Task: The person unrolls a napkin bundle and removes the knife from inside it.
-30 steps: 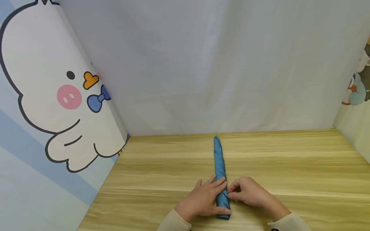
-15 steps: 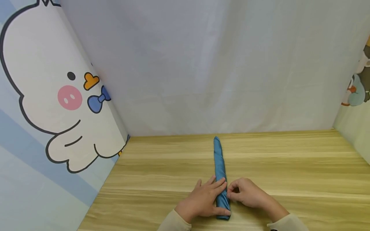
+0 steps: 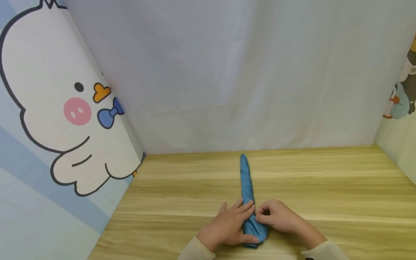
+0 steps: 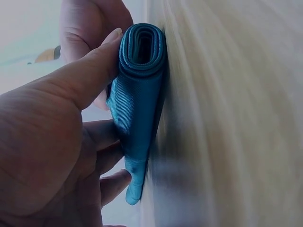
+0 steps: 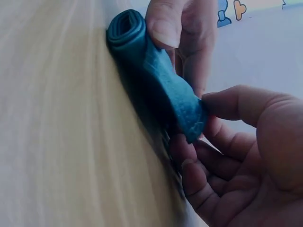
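Note:
A blue satiny cloth (image 3: pixel 246 180), rolled into a long tapering tube, lies on the wooden table with its thin tip pointing away. My left hand (image 3: pixel 227 222) rests across the near half, its fingers spread and its thumb along the wide end. In the left wrist view, the wide end of the rolled cloth (image 4: pixel 137 99) shows several layers wound round a small hollow. At the roll's right side my right hand (image 3: pixel 281 216) pinches the loose edge between thumb and fingers. The right wrist view shows this flap (image 5: pixel 184 106) lifted off the roll, reaching those fingertips.
The wood-grained table (image 3: pixel 325 187) runs back to a pale grey curtain (image 3: pixel 260 90). A wall panel with a white cartoon bird (image 3: pixel 48 90) borders the left side, and another printed panel (image 3: pixel 399 101) stands at the right.
A flap at the cloth's wide end has loosened and now bulges out to the right below my right hand. My left hand stays in place, and the right has barely moved.

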The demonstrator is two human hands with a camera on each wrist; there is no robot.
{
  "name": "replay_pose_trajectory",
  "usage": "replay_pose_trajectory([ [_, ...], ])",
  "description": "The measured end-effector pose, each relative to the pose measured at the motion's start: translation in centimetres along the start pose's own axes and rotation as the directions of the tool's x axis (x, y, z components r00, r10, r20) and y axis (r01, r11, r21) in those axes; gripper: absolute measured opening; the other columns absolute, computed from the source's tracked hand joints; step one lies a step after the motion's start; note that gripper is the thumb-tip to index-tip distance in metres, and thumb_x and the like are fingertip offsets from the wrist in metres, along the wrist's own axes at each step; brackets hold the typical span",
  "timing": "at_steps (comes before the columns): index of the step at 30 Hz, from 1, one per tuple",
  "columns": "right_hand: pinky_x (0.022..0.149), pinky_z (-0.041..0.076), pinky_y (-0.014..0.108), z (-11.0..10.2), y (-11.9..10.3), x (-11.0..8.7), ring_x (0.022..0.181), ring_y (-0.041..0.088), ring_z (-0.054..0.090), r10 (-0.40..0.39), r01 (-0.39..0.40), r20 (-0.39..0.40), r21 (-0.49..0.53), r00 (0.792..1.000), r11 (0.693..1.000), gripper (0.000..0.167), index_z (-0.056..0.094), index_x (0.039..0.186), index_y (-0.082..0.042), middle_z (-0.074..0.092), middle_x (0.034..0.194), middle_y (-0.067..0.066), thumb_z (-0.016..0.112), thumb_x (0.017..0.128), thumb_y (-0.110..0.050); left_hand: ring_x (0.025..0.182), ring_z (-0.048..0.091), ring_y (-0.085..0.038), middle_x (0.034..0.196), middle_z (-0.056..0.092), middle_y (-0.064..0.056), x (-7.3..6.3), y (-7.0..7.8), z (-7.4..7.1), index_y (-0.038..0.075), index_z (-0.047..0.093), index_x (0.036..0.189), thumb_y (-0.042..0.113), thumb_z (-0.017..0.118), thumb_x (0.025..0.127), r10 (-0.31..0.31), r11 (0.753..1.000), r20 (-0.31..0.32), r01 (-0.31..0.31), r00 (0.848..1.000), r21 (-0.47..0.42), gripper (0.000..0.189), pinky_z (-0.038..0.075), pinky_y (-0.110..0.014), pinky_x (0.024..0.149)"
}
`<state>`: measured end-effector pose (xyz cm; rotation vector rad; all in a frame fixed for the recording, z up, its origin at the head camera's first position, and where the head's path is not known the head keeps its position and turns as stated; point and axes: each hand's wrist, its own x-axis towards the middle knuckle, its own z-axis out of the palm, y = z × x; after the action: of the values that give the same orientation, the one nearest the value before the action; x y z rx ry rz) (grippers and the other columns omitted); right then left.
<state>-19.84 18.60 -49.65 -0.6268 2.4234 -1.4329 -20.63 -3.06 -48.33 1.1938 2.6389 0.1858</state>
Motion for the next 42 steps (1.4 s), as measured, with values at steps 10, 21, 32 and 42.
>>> replay_pose_trajectory([
  [10,0.056,0.047,0.022,-0.9,0.2,-0.6,0.062,0.008,0.057,0.039,-0.051,0.117,0.108,0.992,0.993,0.016,0.071,0.091,-0.001,0.066,0.075,0.005,0.066,0.092,-0.016,0.145,0.017,-0.020,0.159,0.017,-0.001,-0.3,0.2,-0.4,0.024,0.024,0.154,0.080,0.043,0.079,-0.076,0.997,0.006,0.076,0.997,0.032,0.095,0.027,-0.061,0.106],
  [21,0.048,0.041,0.018,-1.2,0.0,-1.3,0.051,0.006,0.052,0.028,-0.071,0.213,0.195,0.977,0.978,0.021,0.072,0.081,0.002,0.059,0.060,-0.001,0.064,0.093,-0.013,0.145,0.017,-0.021,0.158,0.021,0.002,-0.7,-0.1,-0.4,0.020,0.025,0.154,0.078,0.044,0.081,-0.076,0.997,0.011,0.076,0.997,0.009,0.095,0.027,-0.062,0.105],
  [32,0.047,0.039,0.019,0.1,-0.7,-0.3,0.049,0.003,0.047,-0.009,0.008,0.085,0.007,0.996,1.000,0.022,0.071,0.073,-0.011,0.053,0.055,-0.006,0.067,0.092,-0.022,0.144,0.021,-0.021,0.155,0.029,0.005,-1.3,-1.1,-0.2,0.020,0.030,0.153,0.077,0.047,0.081,-0.099,0.995,-0.014,0.099,0.995,-0.034,0.094,0.024,-0.063,0.106],
  [42,0.046,0.039,0.021,2.9,-1.3,0.2,0.050,0.002,0.046,0.010,-0.044,-0.170,-0.199,0.985,0.979,0.024,0.064,0.064,-0.020,0.052,0.056,-0.013,0.075,0.084,-0.027,0.143,0.024,-0.024,0.153,0.034,0.003,-2.5,-1.8,-0.9,0.018,0.034,0.151,0.075,0.050,0.082,-0.117,0.991,-0.040,0.114,0.992,-0.071,0.091,0.023,-0.063,0.106],
])
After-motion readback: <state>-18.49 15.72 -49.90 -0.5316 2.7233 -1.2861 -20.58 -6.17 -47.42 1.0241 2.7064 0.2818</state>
